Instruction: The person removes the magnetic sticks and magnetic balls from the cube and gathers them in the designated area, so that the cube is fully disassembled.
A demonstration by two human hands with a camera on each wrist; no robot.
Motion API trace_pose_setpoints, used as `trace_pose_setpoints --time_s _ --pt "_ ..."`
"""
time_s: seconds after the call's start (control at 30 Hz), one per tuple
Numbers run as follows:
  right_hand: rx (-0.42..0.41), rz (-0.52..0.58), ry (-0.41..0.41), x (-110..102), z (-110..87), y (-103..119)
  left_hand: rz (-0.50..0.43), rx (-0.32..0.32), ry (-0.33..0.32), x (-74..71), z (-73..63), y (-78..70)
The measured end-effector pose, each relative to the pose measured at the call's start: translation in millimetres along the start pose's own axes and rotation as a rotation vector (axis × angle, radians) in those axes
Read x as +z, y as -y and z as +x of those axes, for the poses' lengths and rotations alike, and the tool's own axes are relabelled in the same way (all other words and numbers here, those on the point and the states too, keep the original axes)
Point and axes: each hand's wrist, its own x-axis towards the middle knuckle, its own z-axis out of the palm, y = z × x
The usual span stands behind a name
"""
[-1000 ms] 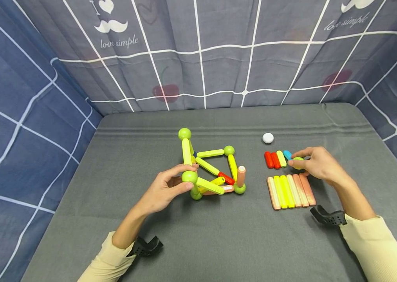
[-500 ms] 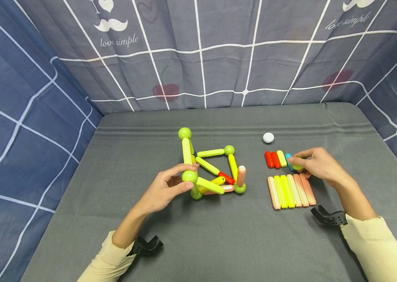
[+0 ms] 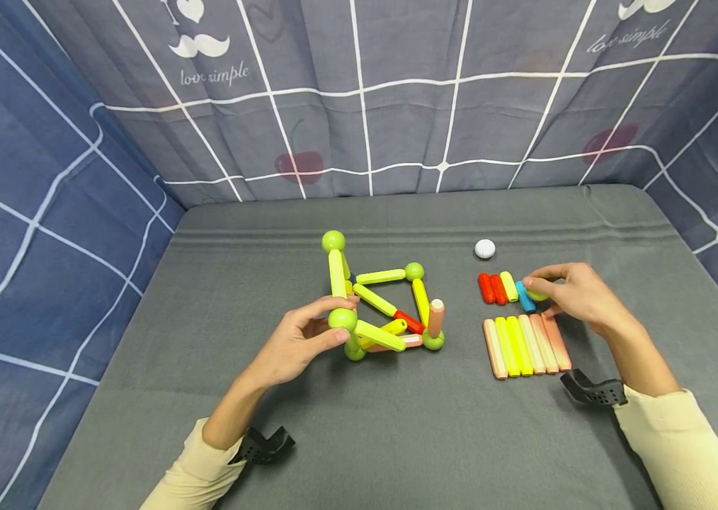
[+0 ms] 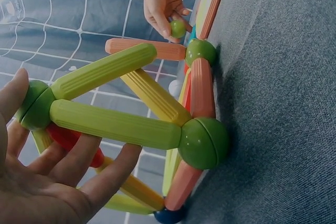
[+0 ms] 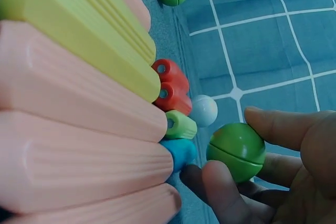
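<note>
- We had a wide lane of grey cloth tabletop (image 3: 463, 333) between the largely lime plastic rod-and-ball frame (image 3: 375, 300) and the row of long ribbed plastic rods (image 3: 520, 347).
- The upright salmon plastic rod (image 3: 436, 322) stood over the frame's near right corner, and the left hand (image 3: 295, 343) blocked the near left.
- We saw only a slim gap between the long rods and the two short red plastic rods (image 3: 486, 289); the short blue plastic rod (image 3: 525, 299) narrowed it, beside the right hand (image 3: 580, 299).
</note>
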Motion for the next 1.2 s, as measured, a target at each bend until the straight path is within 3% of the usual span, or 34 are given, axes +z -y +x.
trace_pose_setpoints --time_s 0.2,0.63,0.77,1.0,1.2 --pt "0.0 0.003 -0.028 0.8 -3.1 4.2 -0.003 0.002 -0.002 0.6 0.4 0.0" --pt "0.015 0.009 0.014 3.2 -4.1 4.9 -0.002 0.0 -0.007 1.1 0.5 0.1" --pt "-0.004 0.024 -0.016 4.1 -2.2 3.1 0.001 0.004 -0.005 0.9 0.4 0.7" --pt "-0.061 -0.041 -0.16 0.2 11.7 6.1 0.001 0.011 -0.005 0.9 0.0 1.1" --pt "-0.093 -0.028 -0.143 -7.4 34.7 19.7 -0.006 0.009 -0.005 0.5 -0.8 0.7"
